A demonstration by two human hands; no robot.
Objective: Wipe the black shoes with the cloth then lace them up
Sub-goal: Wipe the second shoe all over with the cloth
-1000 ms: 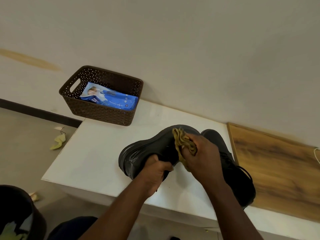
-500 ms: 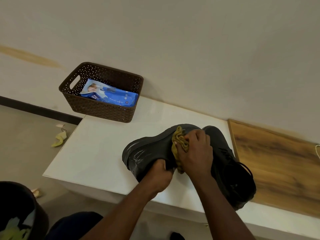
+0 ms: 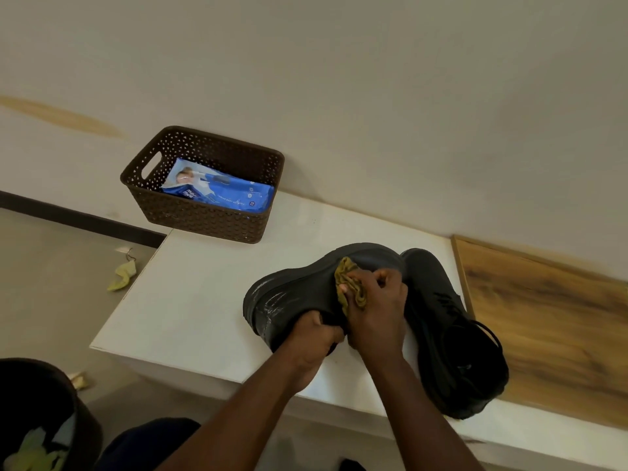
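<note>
**A:** Wiping is what is going on, and lacing is waiting. The right hand [image 3: 375, 311] is bunching the yellow cloth [image 3: 350, 287] in curled fingers and pressing it against the tipped shoe [image 3: 299, 294], which is lying on its side on the white bench [image 3: 190, 300].

**B:** And the other hand?

**A:** The left hand [image 3: 314, 334] is gripping that shoe's lower edge, fingers curled round it, steadying it. Wet-looking streaks are showing near its toe, so I am judging this shoe partly wiped.

**B:** What about the second shoe [image 3: 455, 341]?

**A:** It is sitting upright just beside the first, a lace loop hanging loose at its collar. Whether it is wiped, I cannot tell.

**B:** Containers?

**A:** The brown basket [image 3: 204, 219] is holding a blue wipes pack [image 3: 221, 192]. The dark bin [image 3: 44, 413] on the floor is holding pale green scraps.
</note>
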